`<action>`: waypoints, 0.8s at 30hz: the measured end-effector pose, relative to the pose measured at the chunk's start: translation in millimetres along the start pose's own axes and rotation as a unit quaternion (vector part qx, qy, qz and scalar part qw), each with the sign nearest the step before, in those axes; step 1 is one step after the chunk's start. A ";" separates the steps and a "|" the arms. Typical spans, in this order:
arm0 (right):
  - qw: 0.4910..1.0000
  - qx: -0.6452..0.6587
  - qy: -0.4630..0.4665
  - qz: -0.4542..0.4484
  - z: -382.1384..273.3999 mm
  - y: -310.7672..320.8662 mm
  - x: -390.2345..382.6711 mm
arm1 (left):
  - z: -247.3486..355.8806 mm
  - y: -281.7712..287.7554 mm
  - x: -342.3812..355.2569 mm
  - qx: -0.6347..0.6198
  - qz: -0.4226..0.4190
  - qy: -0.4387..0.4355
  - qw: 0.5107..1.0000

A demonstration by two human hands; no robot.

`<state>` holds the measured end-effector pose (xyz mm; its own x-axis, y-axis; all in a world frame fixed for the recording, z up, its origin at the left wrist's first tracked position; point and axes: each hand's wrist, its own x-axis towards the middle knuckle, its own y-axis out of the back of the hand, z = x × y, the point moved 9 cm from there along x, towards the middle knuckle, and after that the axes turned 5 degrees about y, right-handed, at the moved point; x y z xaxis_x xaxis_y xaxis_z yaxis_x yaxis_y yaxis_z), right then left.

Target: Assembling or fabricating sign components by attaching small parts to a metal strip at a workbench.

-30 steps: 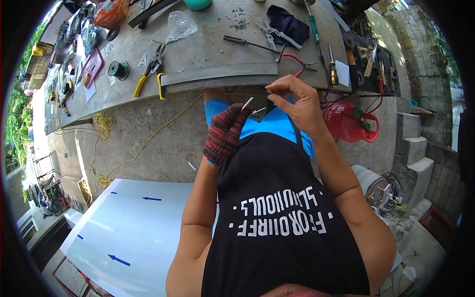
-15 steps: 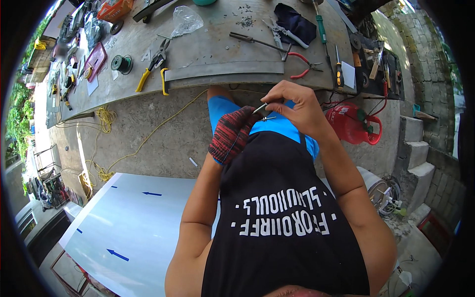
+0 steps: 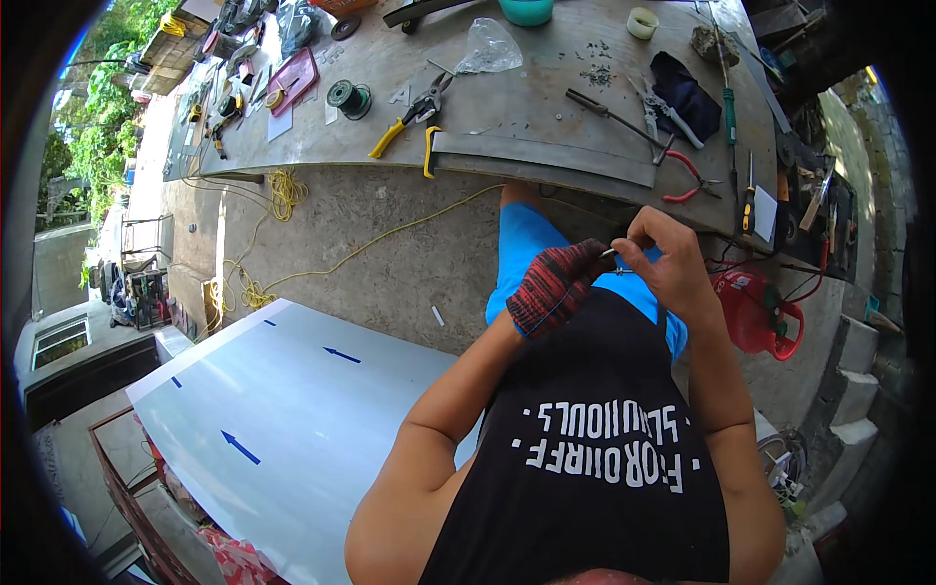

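My left hand (image 3: 558, 285), in a red and black knit glove, is closed, its fingertips meeting one end of a thin metal pin (image 3: 609, 253). The thumb and index finger of my bare right hand (image 3: 667, 257) pinch the other end. Just below the pin, a second slim metal piece (image 3: 622, 271) shows between the hands; whether it is held, I cannot tell. Both hands are over my lap, in front of the workbench (image 3: 487, 107). The exact kind of these small metal pieces is too small to make out.
On the bench lie yellow-handled snips (image 3: 414, 114), red-handled pliers (image 3: 692, 180), a flat metal strip (image 3: 546, 159), a wire spool (image 3: 348, 98) and a screwdriver (image 3: 749, 200). A red gas cylinder (image 3: 756, 310) stands at right. A yellow cord (image 3: 366, 237) crosses the floor; a white sheet (image 3: 302, 380) lies at left.
My view has turned left, so the bench, body and hands appear farther right and somewhat lower. Both hands stay together at the pin, of which less shows between the fingers now.
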<state>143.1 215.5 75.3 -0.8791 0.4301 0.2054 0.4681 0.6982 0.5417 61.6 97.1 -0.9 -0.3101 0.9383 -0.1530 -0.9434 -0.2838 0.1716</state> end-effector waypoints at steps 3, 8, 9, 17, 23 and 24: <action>1.000 0.001 0.001 0.001 -2.4 -2.8 3.8 | 0.9 0.1 1.9 0.068 -0.009 0.010 0.998; 0.999 -0.032 0.034 -0.025 -8.6 -7.6 7.1 | -4.8 6.6 -5.2 0.000 0.027 -0.024 0.999; 0.997 -0.051 0.046 -0.033 -12.4 -6.7 6.8 | -2.4 6.3 -4.6 0.005 0.033 -0.025 0.999; 0.996 -0.066 0.035 -0.037 -34.9 -3.7 0.8 | -13.3 0.5 -4.6 0.000 -0.011 0.054 0.998; 0.995 -0.055 0.020 -0.082 -25.6 -15.7 -0.4 | -12.5 6.5 -9.5 0.085 0.024 -0.031 0.996; 0.994 -0.049 0.022 -0.091 -24.6 -16.0 1.0 | -8.8 9.7 -8.6 0.087 0.025 -0.032 0.995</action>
<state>132.5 190.7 86.9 -0.9528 0.2742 0.1304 0.2911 0.7027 0.6492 54.2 84.5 -6.5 -0.3422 0.9364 -0.0779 -0.8908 -0.2969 0.3440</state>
